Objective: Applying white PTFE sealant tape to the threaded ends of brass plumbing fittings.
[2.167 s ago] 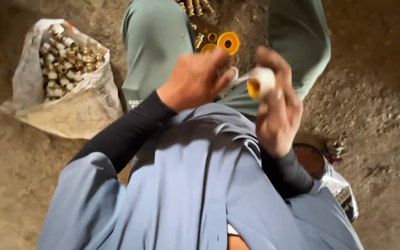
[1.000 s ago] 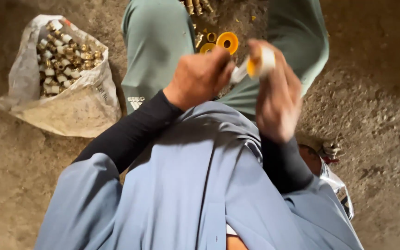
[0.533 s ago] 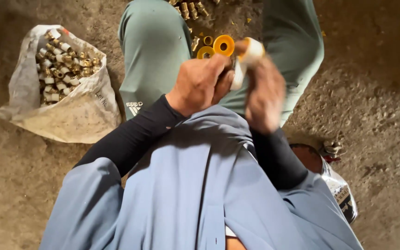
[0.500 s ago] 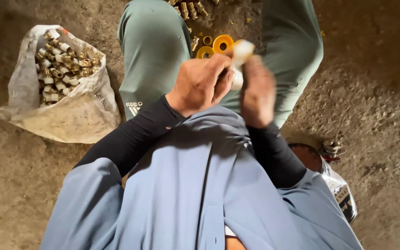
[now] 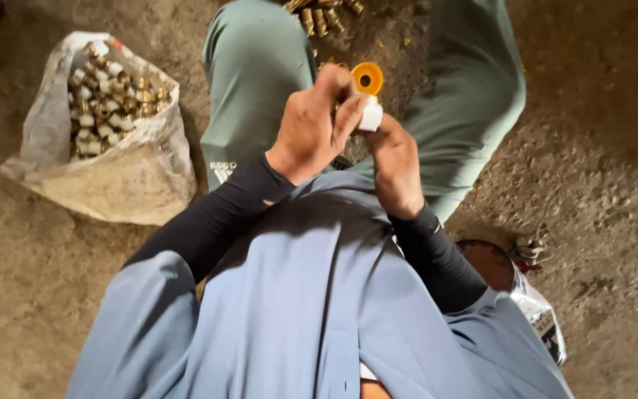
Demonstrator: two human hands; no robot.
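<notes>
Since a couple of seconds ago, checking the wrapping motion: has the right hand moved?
Yes. The right hand has swung left, closer to the left hand, judged against the green-trousered knee.

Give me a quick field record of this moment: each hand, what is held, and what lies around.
left hand: raised in front of the chest, fingers closed on the small white roll
right hand: beside the left, thumb up against the same roll
held item: small white roll with an orange spool core; exact grip partly hidden
bag: open pale plastic sack of brass fittings on the dirt floor, to the left
ground ahead: loose brass fittings between the green trouser legs
</notes>
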